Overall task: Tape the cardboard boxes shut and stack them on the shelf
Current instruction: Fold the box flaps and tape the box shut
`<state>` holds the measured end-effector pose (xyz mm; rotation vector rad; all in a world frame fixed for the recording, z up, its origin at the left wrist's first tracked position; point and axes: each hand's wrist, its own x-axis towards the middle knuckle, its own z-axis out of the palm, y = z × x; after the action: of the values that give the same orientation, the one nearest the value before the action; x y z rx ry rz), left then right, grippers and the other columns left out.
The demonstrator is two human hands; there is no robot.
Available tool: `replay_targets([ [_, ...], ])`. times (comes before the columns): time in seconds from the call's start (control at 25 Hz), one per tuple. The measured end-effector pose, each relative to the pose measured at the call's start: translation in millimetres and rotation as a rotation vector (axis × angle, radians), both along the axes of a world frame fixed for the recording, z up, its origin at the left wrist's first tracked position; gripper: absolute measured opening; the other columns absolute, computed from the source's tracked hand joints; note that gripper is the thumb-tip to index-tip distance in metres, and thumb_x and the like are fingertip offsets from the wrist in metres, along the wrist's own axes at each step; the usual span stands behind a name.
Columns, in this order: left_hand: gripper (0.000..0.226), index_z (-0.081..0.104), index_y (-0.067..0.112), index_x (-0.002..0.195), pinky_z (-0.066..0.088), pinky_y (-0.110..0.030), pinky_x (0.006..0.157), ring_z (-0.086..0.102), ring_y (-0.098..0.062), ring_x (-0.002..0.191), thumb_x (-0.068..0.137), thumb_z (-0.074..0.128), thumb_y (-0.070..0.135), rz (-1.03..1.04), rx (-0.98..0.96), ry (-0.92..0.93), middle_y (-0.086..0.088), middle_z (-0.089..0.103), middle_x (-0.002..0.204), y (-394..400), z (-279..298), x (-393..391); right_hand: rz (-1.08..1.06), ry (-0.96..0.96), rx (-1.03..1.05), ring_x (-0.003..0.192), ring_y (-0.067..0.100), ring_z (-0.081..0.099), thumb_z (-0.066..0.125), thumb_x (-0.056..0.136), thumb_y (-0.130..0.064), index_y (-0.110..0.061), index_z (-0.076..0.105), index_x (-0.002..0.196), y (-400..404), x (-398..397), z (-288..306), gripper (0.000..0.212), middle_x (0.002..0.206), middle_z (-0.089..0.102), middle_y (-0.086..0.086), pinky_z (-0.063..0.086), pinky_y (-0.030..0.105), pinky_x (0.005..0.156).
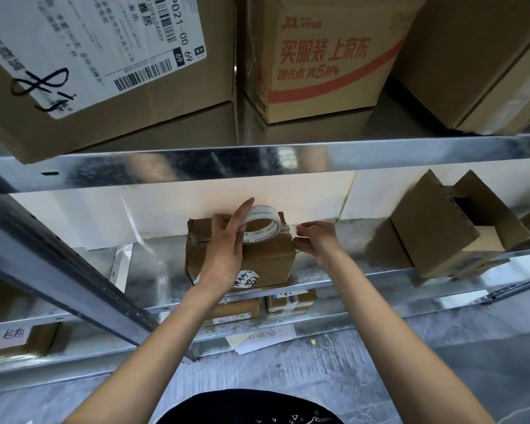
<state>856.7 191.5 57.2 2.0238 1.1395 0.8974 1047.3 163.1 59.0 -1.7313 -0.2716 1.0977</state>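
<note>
A small brown cardboard box (266, 264) with a handwritten white label stands on the middle metal shelf (364, 275). A roll of clear printed tape (265, 226) stands on edge on top of the box. My left hand (224, 243) holds the roll, thumb at its left side and index finger stretched up over its rim. My right hand (314, 240) is at the box's upper right corner and pinches the free end of the tape, drawn out from the roll. The box's top seam is mostly hidden by the roll and my left hand.
An open cardboard box (447, 228) lies tilted on the same shelf to the right. Large boxes (325, 56) fill the shelf above. Small parcels (291, 299) sit on the shelf below. A slanted metal upright (74, 270) crosses at the left. Papers (257, 339) lie on the floor.
</note>
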Motion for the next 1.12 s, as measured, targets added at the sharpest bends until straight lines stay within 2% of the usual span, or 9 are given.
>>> replay_targets([
  [0.16, 0.049, 0.025, 0.051, 0.14, 0.042, -0.021, 0.093, 0.057, -0.02, 0.091, 0.102, 0.031, 0.02, 0.009, 0.009, 0.039, -0.004, 0.038, 0.111, -2, 4, 2, -0.028, 0.032, -0.029, 0.061, 0.018, 0.058, 0.056, 0.091, 0.002, -0.001, 0.059, 0.09, 4, -2, -9, 0.004, 0.075, 0.06, 0.009, 0.053, 0.018, 0.05],
  [0.36, 0.05, 0.025, 0.05, 0.141, 0.047, -0.03, 0.092, 0.059, -0.023, 0.09, 0.102, 0.03, 0.02, 0.009, 0.013, 0.044, -0.005, 0.039, 0.112, -4, 5, 3, -0.043, 0.224, -0.028, 0.062, 0.019, 0.056, 0.052, 0.091, 0.008, 0.002, 0.054, 0.072, 6, -6, -10, 0.02, 0.07, 0.057, 0.012, 0.052, 0.022, 0.053],
  [0.48, 0.054, 0.025, 0.048, 0.142, 0.047, -0.025, 0.09, 0.058, -0.019, 0.086, 0.102, 0.033, 0.013, 0.013, 0.021, 0.04, -0.005, 0.04, 0.109, -4, 3, 3, -0.036, 0.4, -0.081, 0.062, 0.018, 0.053, 0.041, 0.096, 0.006, 0.002, 0.054, 0.072, 7, -3, -8, 0.026, 0.069, 0.056, 0.01, 0.049, 0.022, 0.058],
  [0.6, 0.053, 0.027, 0.045, 0.143, 0.041, -0.014, 0.089, 0.053, -0.007, 0.082, 0.102, 0.033, 0.012, 0.01, 0.022, 0.025, -0.005, 0.04, 0.108, -3, 2, 3, -0.041, 0.49, -0.198, 0.075, 0.013, 0.055, 0.058, 0.09, -0.004, 0.003, 0.058, 0.085, 8, 7, -19, 0.009, 0.082, 0.058, 0.008, 0.048, 0.021, 0.07],
  [0.72, 0.051, 0.026, 0.041, 0.145, 0.036, -0.004, 0.085, 0.047, 0.005, 0.077, 0.102, 0.033, 0.013, 0.004, 0.023, 0.013, -0.004, 0.04, 0.108, -4, 1, 4, -0.078, 0.521, -0.278, 0.083, 0.011, 0.052, 0.065, 0.087, -0.015, -0.005, 0.058, 0.085, -1, -3, -32, 0.013, 0.089, 0.057, 0.004, 0.041, 0.018, 0.054],
  [0.76, 0.051, 0.026, 0.041, 0.145, 0.035, -0.003, 0.084, 0.047, 0.005, 0.077, 0.102, 0.033, 0.014, 0.005, 0.015, 0.01, -0.004, 0.039, 0.108, -3, 1, 3, -0.061, 0.442, -0.248, 0.076, 0.011, 0.052, 0.057, 0.092, -0.012, -0.007, 0.057, 0.082, -4, -10, -37, 0.011, 0.085, 0.057, 0.004, 0.038, 0.02, 0.051],
  [0.84, 0.052, 0.023, 0.042, 0.146, 0.033, 0.001, 0.08, 0.048, 0.001, 0.076, 0.102, 0.033, 0.015, 0.001, 0.017, 0.011, -0.005, 0.039, 0.106, -1, 0, 3, -0.027, -0.031, -0.135, 0.076, 0.016, 0.055, 0.041, 0.098, -0.007, -0.007, 0.059, 0.097, -14, -31, -47, 0.018, 0.09, 0.059, 0.007, 0.047, 0.026, 0.061],
  [1.0, 0.054, 0.019, 0.046, 0.144, 0.029, 0.003, 0.078, 0.049, -0.003, 0.077, 0.102, 0.034, 0.015, -0.017, 0.031, -0.006, -0.005, 0.038, 0.105, 1, -1, 2, 0.3, -0.831, 0.251, 0.122, 0.017, 0.049, 0.045, 0.1, -0.021, -0.007, 0.047, 0.135, -42, -45, -37, 0.038, 0.134, 0.053, 0.006, 0.038, 0.028, 0.103],
  [1.12, 0.053, 0.016, 0.048, 0.144, 0.031, -0.002, 0.082, 0.046, 0.0, 0.079, 0.103, 0.034, 0.02, -0.005, 0.026, 0.018, -0.003, 0.037, 0.108, 0, -1, 4, 0.642, -1.122, 0.16, 0.142, 0.017, 0.027, 0.048, 0.096, -0.04, -0.01, 0.033, 0.147, -47, -45, -33, 0.061, 0.153, 0.033, 0.006, 0.019, 0.025, 0.114],
])
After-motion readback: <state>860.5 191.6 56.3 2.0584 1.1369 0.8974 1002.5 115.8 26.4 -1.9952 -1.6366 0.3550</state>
